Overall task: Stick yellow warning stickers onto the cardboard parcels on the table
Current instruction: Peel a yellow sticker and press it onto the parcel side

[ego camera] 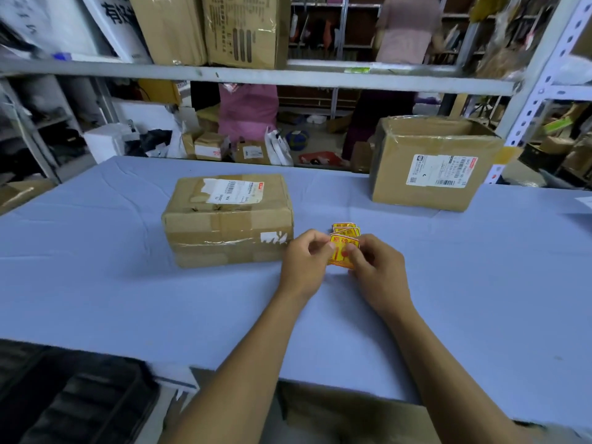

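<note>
A yellow warning sticker (340, 254) with red print is pinched between both hands above the table's middle. My left hand (302, 264) grips its left edge and my right hand (378, 267) grips its right side. Just behind it a small pile of yellow stickers (345, 228) lies on the blue table (128, 283). A taped cardboard parcel (229, 219) with a white shipping label sits directly left of my hands. A larger cardboard parcel (432, 163) with a label on its front stands at the far right.
A metal shelf beam (224, 73) crosses above the table's far edge, carrying big cartons (243, 30). A shelf upright (541, 81) stands behind the right parcel. Small boxes and bags (224, 145) lie on the floor beyond, and a person (403, 30) stands in the back.
</note>
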Demonstrator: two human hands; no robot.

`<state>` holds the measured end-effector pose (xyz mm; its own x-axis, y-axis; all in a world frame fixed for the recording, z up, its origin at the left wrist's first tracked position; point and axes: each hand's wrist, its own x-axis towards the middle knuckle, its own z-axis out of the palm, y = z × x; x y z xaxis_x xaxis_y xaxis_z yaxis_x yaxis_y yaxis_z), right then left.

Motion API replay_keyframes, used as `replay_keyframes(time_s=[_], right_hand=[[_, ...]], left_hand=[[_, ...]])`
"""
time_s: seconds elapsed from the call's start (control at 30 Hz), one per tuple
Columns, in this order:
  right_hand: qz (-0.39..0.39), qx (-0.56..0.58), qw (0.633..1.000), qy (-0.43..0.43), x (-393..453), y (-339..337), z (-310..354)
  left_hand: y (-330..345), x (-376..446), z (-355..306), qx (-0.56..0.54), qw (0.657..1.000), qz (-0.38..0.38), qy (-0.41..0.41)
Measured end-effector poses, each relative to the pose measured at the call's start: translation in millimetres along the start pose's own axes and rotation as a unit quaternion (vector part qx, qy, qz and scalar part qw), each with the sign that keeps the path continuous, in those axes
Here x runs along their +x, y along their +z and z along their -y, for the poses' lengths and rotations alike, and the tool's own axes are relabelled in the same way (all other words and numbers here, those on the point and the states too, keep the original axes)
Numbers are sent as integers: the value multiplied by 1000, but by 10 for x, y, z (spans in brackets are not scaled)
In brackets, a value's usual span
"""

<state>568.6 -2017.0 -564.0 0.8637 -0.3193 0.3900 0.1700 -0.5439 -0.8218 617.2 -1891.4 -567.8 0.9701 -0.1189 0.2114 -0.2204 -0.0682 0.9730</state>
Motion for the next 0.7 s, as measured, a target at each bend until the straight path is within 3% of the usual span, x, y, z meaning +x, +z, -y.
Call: replay_keyframes(time_s=[0.2,0.37,0.53,0.7], right_hand=[[98,83,992,3,-370,339,363],[213,38,976,-32,-497,417,426],[201,33,979,-20,-491,378,458],[225,21,974,-14,-507,386,462]], left_hand=[[-559,-490,-16,-9,998,-58,-25],[-960,-766,-46,56,998,-36,-22],[-845,-798,-135,187,982,-41,-4],[-841,-854,-145,169,983,-74,-12]])
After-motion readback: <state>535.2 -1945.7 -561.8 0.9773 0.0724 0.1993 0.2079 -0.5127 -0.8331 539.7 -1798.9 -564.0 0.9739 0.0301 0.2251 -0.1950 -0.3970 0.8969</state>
